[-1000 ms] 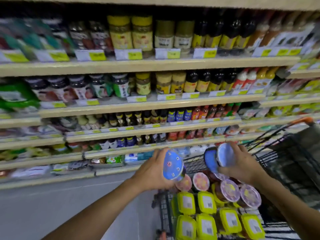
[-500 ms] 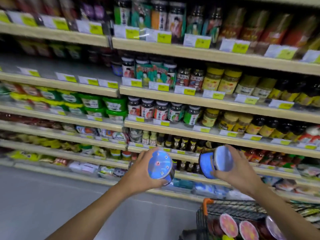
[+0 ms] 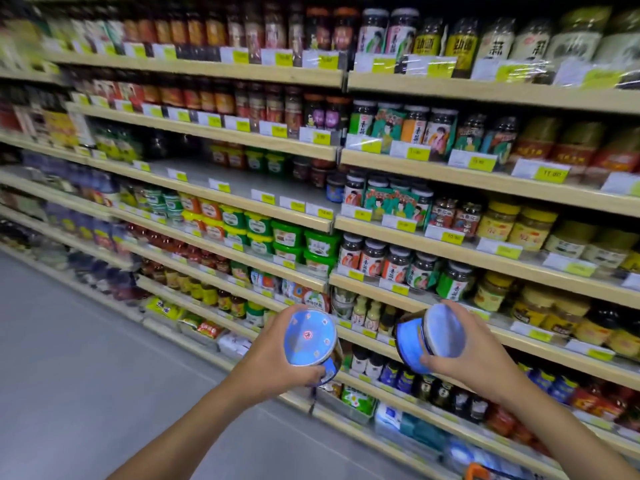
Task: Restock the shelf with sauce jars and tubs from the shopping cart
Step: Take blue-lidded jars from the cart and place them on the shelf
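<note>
I hold two blue-lidded sauce jars in front of the shelves. My left hand (image 3: 277, 355) grips one jar (image 3: 309, 337), its blue lid tilted toward me. My right hand (image 3: 464, 351) grips the other jar (image 3: 429, 336), lying on its side with the lid facing right. Both jars hover at lower-shelf height. A half-bare grey shelf (image 3: 242, 183) with price tags along its edge lies up and left of the hands; one blue-labelled jar (image 3: 335, 188) stands at its right end. Only the cart's orange handle (image 3: 476, 472) peeks in at the bottom edge.
Wooden-edged shelves packed with jars, bottles and green tubs (image 3: 301, 242) fill the view from left to right. Grey aisle floor (image 3: 69, 375) spreads at the lower left. Yellow price tags line every shelf edge.
The view has swung up and left from the cart to the shelves; the cart has dropped almost out of sight. Both hands still hold their jars, now nearer the half-bare shelf.
</note>
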